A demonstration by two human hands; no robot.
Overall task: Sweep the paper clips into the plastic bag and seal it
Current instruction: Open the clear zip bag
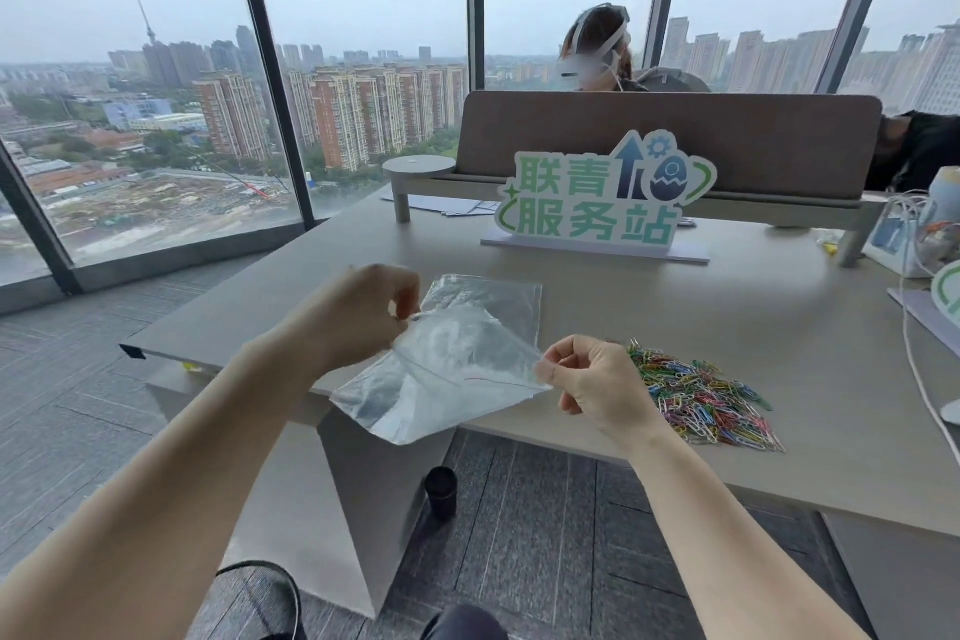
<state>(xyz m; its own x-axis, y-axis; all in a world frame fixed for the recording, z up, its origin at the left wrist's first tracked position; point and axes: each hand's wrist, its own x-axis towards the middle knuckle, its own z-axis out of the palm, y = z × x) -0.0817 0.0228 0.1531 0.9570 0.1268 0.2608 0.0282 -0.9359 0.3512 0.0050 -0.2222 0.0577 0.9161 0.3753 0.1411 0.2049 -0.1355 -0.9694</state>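
Note:
A clear plastic bag (447, 359) with a zip strip is held above the near edge of the grey desk (675, 307). My left hand (358, 317) pinches the bag's upper left edge. My right hand (597, 382) pinches the zip end at the right. The bag sags between them, partly over the desk edge. A loose pile of coloured paper clips (701, 395) lies on the desk just right of my right hand, partly hidden behind it.
A green and white sign (597, 203) stands mid-desk. Behind it is a brown divider (675, 140) with a person beyond. White cables (914, 343) and devices lie at the right. A round stand (418, 169) sits at back left. Below the desk stands a black cup (441, 491).

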